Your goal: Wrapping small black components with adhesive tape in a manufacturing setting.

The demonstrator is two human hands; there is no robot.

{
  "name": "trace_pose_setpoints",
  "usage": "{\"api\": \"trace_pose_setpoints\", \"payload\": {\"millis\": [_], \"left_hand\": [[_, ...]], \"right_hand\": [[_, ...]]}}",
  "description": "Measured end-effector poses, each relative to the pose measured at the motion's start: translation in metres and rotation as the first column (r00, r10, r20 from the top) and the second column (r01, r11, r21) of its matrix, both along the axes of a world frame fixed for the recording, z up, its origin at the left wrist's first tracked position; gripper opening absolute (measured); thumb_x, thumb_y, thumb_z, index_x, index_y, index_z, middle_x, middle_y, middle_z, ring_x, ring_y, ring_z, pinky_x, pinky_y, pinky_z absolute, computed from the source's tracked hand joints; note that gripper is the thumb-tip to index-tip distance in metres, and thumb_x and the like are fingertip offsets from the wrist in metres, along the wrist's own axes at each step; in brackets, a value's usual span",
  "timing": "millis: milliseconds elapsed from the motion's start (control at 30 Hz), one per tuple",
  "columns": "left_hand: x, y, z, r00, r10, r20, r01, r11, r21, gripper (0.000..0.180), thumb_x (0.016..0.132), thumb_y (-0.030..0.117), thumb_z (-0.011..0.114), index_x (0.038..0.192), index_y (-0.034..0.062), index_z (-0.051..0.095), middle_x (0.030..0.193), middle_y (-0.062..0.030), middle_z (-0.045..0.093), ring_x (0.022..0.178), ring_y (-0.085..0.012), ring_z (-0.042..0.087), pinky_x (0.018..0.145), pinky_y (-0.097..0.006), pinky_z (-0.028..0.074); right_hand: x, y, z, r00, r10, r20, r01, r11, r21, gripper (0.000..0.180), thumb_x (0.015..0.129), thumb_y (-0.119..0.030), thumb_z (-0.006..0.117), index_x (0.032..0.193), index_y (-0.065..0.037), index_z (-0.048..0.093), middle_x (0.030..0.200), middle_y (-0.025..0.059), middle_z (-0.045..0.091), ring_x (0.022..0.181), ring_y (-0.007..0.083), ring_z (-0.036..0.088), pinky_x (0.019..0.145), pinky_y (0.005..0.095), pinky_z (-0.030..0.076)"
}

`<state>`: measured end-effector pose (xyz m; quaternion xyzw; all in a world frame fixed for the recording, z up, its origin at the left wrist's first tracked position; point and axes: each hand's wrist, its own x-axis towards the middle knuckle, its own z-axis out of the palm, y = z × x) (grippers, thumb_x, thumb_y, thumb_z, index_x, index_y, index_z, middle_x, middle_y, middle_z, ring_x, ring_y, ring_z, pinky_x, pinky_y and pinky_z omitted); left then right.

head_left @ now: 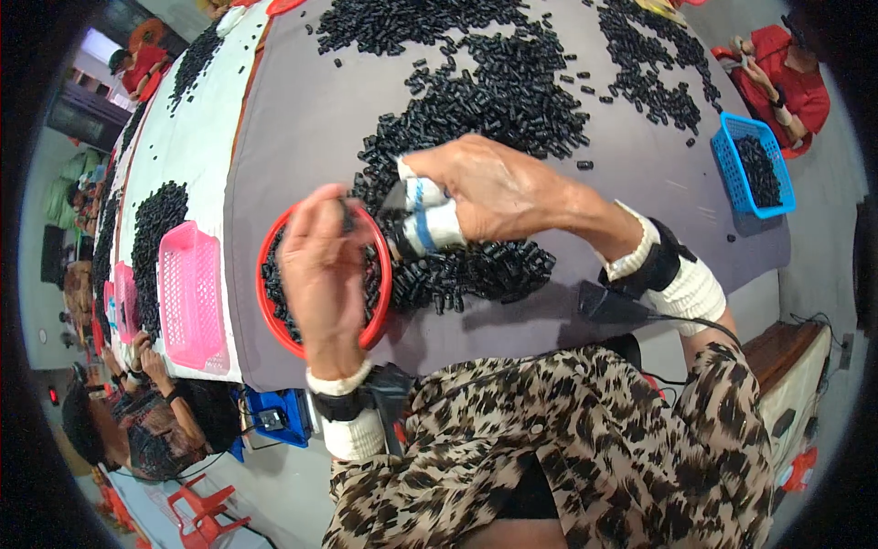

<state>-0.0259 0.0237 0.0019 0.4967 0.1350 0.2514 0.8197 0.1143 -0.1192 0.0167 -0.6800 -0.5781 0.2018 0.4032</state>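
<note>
My left hand point(325, 270) is over a round red basket point(388, 297) filled with small black cylindrical pieces. Motion smears its fingers, and a dark spot shows by the fingertips, too blurred to name. Just right of the basket, my right hand point(503, 188) is closed above the heap of black pieces point(485, 274). White wrapping with a blue band covers some of its fingers. A dark, pointed thing point(395, 199) juts from those fingertips; its kind is unclear. White cuffs and black straps circle both wrists.
Larger heaps of black pieces point(476, 101) spread across the grey tabletop point(302, 110). A blue basket point(722, 165) of pieces stands at the right edge, near a person in red point(794, 82). Pink baskets point(192, 297) stand left, where another person point(151, 416) sits.
</note>
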Motion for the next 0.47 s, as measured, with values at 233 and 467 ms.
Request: {"api": "trace_pose_setpoints", "payload": {"millis": [233, 467], "left_hand": [[-0.037, 0.057, -0.040, 0.843, 0.502, -0.196, -0.302, 0.741, 0.599, 0.020, 0.083, 0.007, 0.059, 0.101, -0.0005, 0.062, 0.090, -0.0019, 0.061, 0.072, -0.0050, 0.050, 0.065, -0.018, 0.040], [0.008, -0.011, -0.063, 0.887, 0.091, -0.454, 0.290, 0.655, 0.698, 0.018, 0.079, 0.012, 0.064, 0.095, 0.0043, 0.065, 0.082, -0.0001, 0.062, 0.075, -0.0075, 0.053, 0.069, -0.021, 0.042]], "right_hand": [[0.025, -0.032, 0.002, 0.980, -0.197, -0.001, 0.197, 0.980, -0.018, 0.033, 0.080, -0.030, 0.054, 0.074, 0.002, 0.049, 0.063, 0.0143, 0.051, 0.057, 0.0264, 0.049, 0.057, 0.0372, 0.040], [0.029, -0.044, -0.011, 0.967, -0.249, -0.060, 0.239, 0.962, -0.135, 0.030, 0.077, -0.029, 0.056, 0.076, 0.000, 0.051, 0.063, 0.0124, 0.053, 0.057, 0.0232, 0.048, 0.058, 0.0376, 0.039]]}}
